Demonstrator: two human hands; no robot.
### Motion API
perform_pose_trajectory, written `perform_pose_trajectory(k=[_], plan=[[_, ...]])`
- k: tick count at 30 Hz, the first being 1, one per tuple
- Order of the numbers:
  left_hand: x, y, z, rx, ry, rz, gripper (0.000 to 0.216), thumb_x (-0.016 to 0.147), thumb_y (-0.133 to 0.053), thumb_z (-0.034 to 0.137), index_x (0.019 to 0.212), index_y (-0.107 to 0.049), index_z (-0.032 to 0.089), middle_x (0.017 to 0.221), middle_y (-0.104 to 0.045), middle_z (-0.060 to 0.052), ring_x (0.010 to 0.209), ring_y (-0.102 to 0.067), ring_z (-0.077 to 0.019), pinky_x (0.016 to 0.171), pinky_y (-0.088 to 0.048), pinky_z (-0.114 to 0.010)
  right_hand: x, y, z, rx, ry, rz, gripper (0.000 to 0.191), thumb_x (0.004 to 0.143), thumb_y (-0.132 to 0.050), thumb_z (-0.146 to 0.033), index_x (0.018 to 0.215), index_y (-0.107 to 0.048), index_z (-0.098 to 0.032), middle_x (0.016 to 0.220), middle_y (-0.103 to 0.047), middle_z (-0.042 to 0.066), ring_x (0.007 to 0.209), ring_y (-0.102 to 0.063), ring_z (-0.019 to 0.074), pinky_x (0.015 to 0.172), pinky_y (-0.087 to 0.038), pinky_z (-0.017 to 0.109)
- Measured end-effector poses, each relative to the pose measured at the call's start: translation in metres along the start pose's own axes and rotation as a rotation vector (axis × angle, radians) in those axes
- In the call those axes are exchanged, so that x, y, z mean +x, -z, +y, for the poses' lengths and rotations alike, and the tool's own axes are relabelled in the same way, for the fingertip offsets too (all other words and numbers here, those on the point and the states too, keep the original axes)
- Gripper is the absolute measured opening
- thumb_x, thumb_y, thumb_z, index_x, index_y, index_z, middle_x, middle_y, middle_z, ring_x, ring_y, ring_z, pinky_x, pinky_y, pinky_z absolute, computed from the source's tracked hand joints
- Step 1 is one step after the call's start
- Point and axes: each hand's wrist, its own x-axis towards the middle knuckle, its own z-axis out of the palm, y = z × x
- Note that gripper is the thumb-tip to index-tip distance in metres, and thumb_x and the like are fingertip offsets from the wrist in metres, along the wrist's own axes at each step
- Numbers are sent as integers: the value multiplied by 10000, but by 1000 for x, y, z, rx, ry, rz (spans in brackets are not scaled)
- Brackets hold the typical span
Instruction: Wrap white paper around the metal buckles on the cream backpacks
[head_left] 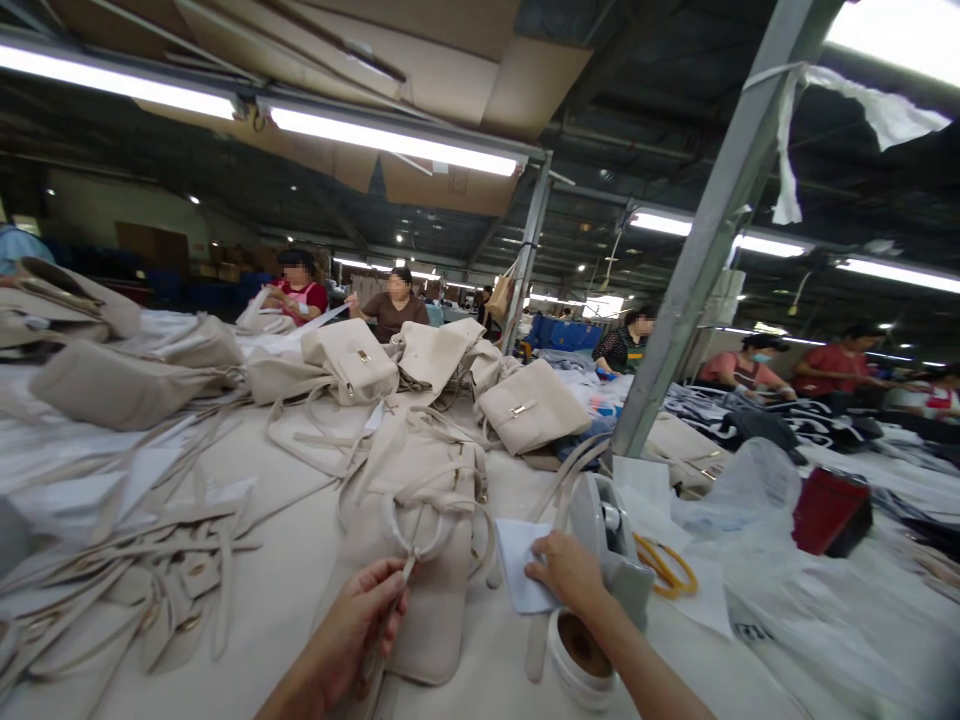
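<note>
A beige handbag (420, 520) lies flat on the worktable in front of me, its straps looped over it. My left hand (356, 625) is closed in a pinch on a thin beige strap (405, 575) at the bag's lower edge. My right hand (566, 570) rests with curled fingers on a small white paper (517, 560) to the right of the bag, and seems to grip its edge. Just beside my right wrist stand a grey tape dispenser (607, 540) and a white tape roll (577, 655).
Loose beige straps (142, 580) pile up at the left. More beige bags (352, 360) lie across the table's far side. A slanted metal post (697, 240) rises on the right, with yellow scissors (667, 565), clear plastic (757, 490) and a red box (829, 510) nearby. Other people work behind.
</note>
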Motion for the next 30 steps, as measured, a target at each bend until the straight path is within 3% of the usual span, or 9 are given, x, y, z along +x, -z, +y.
perform_pose_trajectory(k=[4, 9, 12, 17, 23, 30], plan=[[-1, 0, 1, -6, 6, 1, 472, 602, -789, 504, 863, -593, 163, 588, -530, 78, 387, -383, -17, 339, -306, -139, 6, -3, 9, 66, -5, -9, 242, 751, -635, -255, 983, -687, -207, 1096, -679, 97, 1022, -634, 250, 808, -445, 315], [-4, -2, 2, -20, 17, 17, 490, 584, -796, 495, 879, -583, 167, 589, -537, 79, 397, -391, -21, 339, -302, -139, 20, -8, 18, 135, 3, -53, 599, 660, -731, -425, 1177, -602, -149, 1186, -613, 163, 1050, -617, 264, 835, -444, 317], [-4, -3, 3, -32, 25, 20, 500, 566, -801, 488, 879, -579, 168, 582, -540, 78, 394, -392, -25, 339, -301, -143, 25, -12, 21, 151, 20, -67, 665, 591, -781, -427, 1167, -601, -148, 1180, -599, 167, 1026, -616, 270, 814, -446, 319], [-5, -4, 6, -42, 27, 29, 495, 560, -800, 480, 870, -570, 170, 571, -539, 78, 389, -398, -28, 341, -299, -148, 31, -15, 26, 169, 28, -39, 508, 604, -770, -325, 1074, -620, -206, 1081, -627, 98, 956, -618, 231, 766, -436, 291], [-4, -3, 5, -34, 32, 22, 487, 577, -784, 480, 886, -568, 172, 575, -545, 78, 381, -395, -27, 343, -297, -151, 35, -17, 30, 158, 82, -12, 183, 706, -637, -181, 885, -678, -184, 1003, -661, 80, 965, -609, 207, 814, -411, 265], [-2, -1, 2, -38, 23, 22, 470, 592, -778, 478, 881, -571, 172, 576, -544, 75, 387, -405, -29, 347, -296, -153, 37, -24, 30, 131, 98, 0, 149, 735, -574, -140, 818, -697, -158, 968, -671, 106, 940, -614, 213, 810, -407, 271]])
